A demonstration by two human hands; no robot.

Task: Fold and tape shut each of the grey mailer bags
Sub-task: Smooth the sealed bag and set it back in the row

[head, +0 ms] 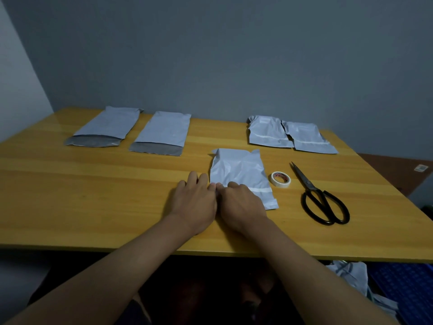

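While both the left hand (195,202) and right hand (241,205) press flat, grasping nothing, on the mailer bag (239,171) mid-frame, its tape strip (260,190) could wrinkle if fingers slide unevenly.

Wooden table (93,195); grey wall (210,55) behind; blue crate (410,289) below right.

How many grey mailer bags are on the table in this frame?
5: two unsealed at back left, two taped at back right, one under the hands at centre. More crumpled bags may lie below the table edge.
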